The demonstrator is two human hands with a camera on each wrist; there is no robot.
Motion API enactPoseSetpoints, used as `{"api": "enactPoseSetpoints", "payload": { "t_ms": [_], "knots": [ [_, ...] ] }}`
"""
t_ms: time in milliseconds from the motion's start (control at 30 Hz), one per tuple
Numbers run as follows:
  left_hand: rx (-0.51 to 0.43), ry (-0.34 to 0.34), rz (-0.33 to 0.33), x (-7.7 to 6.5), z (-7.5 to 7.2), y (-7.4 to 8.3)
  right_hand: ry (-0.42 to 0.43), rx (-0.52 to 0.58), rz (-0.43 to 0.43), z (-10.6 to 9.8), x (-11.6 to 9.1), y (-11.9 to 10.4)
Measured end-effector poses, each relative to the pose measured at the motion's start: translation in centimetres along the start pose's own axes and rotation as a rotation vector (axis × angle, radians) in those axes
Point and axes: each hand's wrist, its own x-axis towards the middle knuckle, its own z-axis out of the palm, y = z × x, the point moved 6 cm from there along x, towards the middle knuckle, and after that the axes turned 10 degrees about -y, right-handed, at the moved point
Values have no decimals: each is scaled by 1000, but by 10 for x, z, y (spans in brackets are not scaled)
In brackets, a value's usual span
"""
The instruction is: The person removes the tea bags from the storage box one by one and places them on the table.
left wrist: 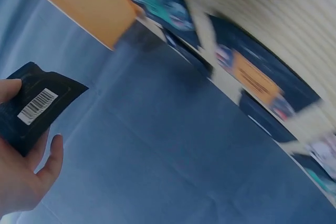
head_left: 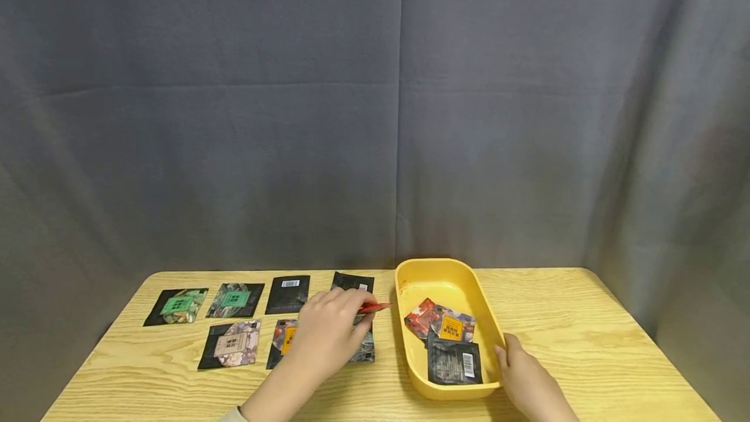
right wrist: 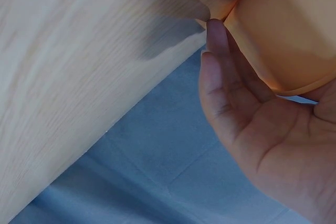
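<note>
- While the left hand (head_left: 333,324) pinches a flat square sachet (left wrist: 42,103), red at the edge from above and black with a white barcode on its back, that sachet is held up just left of the tub.
- The right hand (head_left: 532,376) grips the near right corner of a deep yellow oblong tub (head_left: 448,394), thumb at the rim and fingers against the outer wall.
- Inside the tub, overlapping, lie a red picture sachet (head_left: 419,320), an orange-labelled sachet (head_left: 457,325) and, nearest, a black barcoded sachet (head_left: 454,362).
- Left of the tub, more sachets lie in two rows on a pale wood-grain table (head_left: 586,331); the far row starts at left with a green-labelled black sachet (head_left: 177,306), the near row with a pink-labelled sachet (head_left: 230,344).
- Those behind the left hand are partly hidden, so their fronts are hard to read.
</note>
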Motion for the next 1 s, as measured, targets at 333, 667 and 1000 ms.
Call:
{"api": "enactPoseSetpoints", "payload": {
  "t_ms": [333,667,1000],
  "knots": [
    [49,8,-127,-23,-14,-46,14,10,-15,-1,-1,-1],
    [46,-35,-273,-51,-30,-92,-4,-1,12,-1,-1,-1],
    [45,-67,-325,-78,-36,-123,12,3,-14,-1,-2,-3]
  ]
}}
